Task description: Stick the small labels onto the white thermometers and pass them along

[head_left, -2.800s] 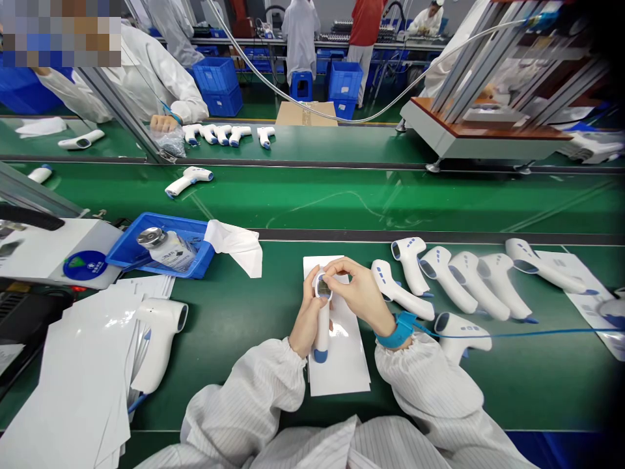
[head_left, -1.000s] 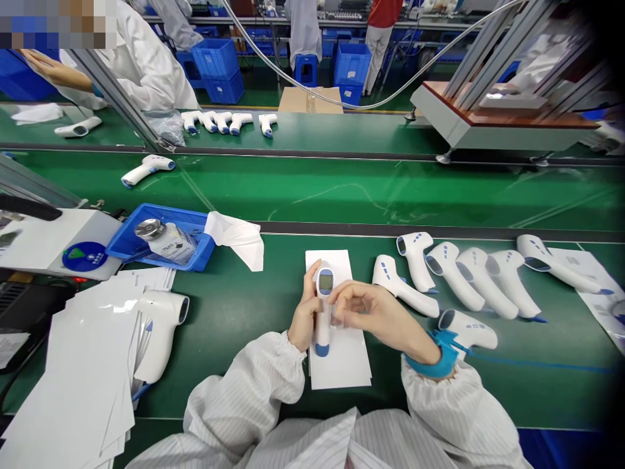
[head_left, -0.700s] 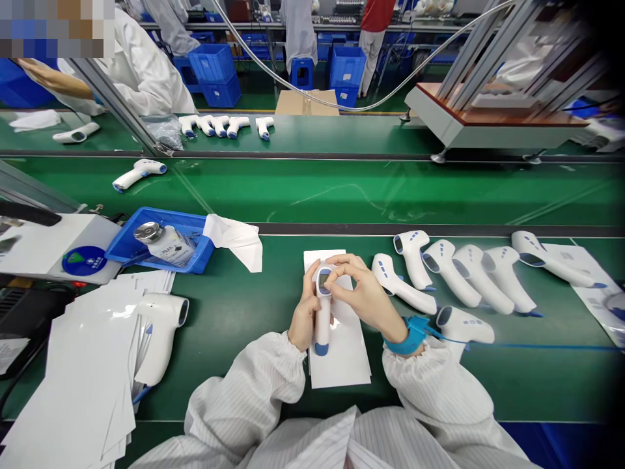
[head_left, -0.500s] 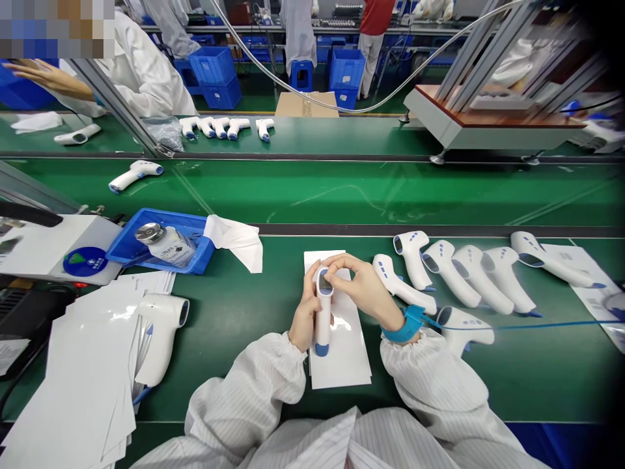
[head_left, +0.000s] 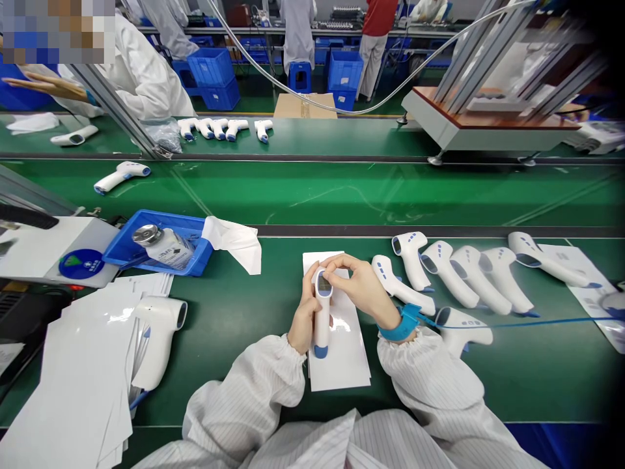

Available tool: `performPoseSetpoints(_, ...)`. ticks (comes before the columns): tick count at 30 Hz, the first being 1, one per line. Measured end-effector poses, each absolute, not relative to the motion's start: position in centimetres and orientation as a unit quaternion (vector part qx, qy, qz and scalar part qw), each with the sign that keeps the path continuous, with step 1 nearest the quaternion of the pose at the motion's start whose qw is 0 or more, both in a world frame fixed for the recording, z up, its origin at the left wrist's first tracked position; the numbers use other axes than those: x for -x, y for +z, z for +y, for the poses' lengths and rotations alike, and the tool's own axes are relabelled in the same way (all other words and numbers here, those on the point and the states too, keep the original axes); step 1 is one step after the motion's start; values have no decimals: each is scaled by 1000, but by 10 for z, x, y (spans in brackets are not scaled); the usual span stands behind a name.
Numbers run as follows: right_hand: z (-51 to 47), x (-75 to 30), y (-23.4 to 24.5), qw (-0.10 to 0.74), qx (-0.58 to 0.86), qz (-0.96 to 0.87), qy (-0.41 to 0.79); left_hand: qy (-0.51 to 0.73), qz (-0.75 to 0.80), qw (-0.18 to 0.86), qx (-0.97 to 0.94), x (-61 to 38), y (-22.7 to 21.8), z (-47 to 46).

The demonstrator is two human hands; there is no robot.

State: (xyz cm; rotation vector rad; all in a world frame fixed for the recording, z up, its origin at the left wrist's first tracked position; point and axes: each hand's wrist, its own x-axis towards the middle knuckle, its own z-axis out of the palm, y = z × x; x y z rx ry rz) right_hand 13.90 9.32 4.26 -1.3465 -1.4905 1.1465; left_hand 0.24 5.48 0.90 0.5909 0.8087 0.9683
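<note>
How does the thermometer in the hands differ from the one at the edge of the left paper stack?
The held thermometer is in the left hand, with the right hand at its screen; no hand touches the loose thermometer. The held thermometer shows its screen face; the loose thermometer lies on its side, dark end to the right. Both are white with blue parts.

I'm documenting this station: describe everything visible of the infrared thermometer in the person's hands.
The infrared thermometer is white and plastic-looking, with a rounded head, a dark screen and a handle whose blue end points down the picture. It is over white paper; whether it touches the paper is unclear. The left hand grips its left side; the right hand touches the head beside the screen.
</note>
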Motion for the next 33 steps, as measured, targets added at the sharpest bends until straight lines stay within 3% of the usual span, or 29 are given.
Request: performPoseSetpoints(33,95,-136,39,416,538,-573,457,393,449,733,-326,-5,15,55)
